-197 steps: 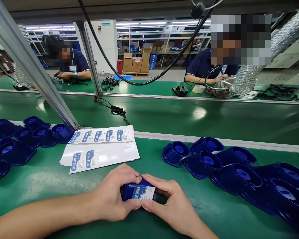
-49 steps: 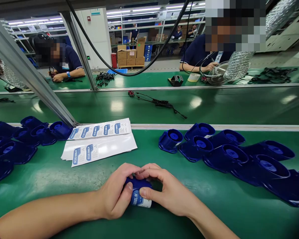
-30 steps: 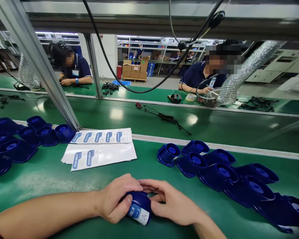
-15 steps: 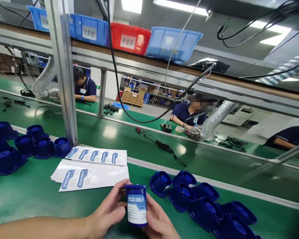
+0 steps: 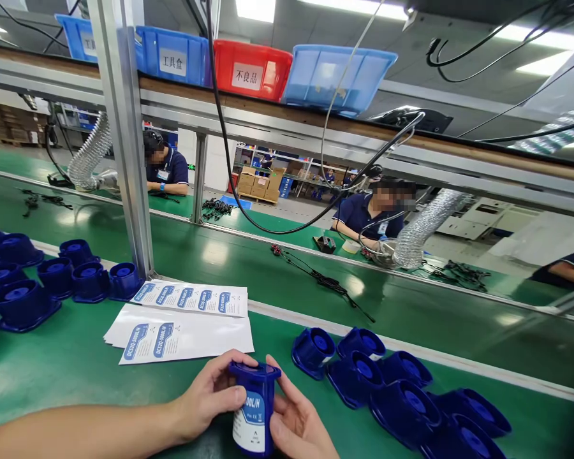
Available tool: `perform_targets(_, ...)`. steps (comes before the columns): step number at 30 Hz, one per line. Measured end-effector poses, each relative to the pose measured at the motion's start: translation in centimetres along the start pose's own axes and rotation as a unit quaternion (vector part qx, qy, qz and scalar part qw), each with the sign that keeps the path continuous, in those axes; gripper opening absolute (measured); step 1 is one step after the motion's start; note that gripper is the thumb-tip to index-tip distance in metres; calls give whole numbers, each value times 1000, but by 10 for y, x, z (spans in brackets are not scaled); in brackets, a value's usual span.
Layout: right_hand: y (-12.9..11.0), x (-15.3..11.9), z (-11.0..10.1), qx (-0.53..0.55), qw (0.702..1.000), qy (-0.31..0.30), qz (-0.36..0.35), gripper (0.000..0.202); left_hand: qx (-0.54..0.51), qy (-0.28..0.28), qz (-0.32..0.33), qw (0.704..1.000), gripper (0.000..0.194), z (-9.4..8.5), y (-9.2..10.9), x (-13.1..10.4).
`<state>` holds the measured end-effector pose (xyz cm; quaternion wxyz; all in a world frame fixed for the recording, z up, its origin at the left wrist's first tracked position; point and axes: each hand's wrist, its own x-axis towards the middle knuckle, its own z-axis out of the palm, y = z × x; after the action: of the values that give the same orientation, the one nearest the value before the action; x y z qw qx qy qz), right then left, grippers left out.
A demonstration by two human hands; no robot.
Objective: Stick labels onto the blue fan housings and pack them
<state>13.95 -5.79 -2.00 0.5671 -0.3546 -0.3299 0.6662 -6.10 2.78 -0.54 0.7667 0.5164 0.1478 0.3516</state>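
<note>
A dark blue plastic housing (image 5: 262, 401) with a blue and white label is held upright above the green bench at the bottom centre. My left hand (image 5: 210, 395) grips its left side, thumb on the label's upper left and fingers behind the rim. My right hand (image 5: 299, 421) holds the right side, with a finger up at the flanged top. Just beyond lie sheets of printed labels (image 5: 196, 335), the front one with two labels at its left. More blue housings (image 5: 404, 408) stand to the right, a few with part of a label showing.
Other blue housings (image 5: 22, 303) stand at the left by a metal post (image 5: 124, 140). A black cable bundle (image 5: 330, 280) lies beyond the bench's raised edge. Blue and red bins (image 5: 251, 70) sit on the overhead shelf. People (image 5: 370, 210) work across the line.
The held housing has been turned so its label faces more to the left, and its flanged top now shows. My left thumb has come onto the label. The view has shifted slightly.
</note>
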Motion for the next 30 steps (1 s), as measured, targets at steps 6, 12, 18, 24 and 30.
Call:
perform_targets(6, 0, -2, 9, -51, 998, 35, -9, 94, 39, 30, -14, 999, 48, 7, 6, -1)
perform_targets(12, 8, -4, 19, -71, 994, 81, -32, 93, 60, 45, -18, 997, 49, 12, 7, -6)
perform_targets(18, 4, -7, 24, -86, 991, 96, -30, 92, 79, 42, -39, 995, 51, 14, 10, -7)
perform_targets(24, -6, -9, 28, -67, 994, 89, -22, 76, 90, 20, -64, 994, 53, 16, 13, -9)
perform_targets(30, -9, -9, 30, -60, 993, 93, -30, 72, 114, 10, -62, 991, 55, 23, 19, -13)
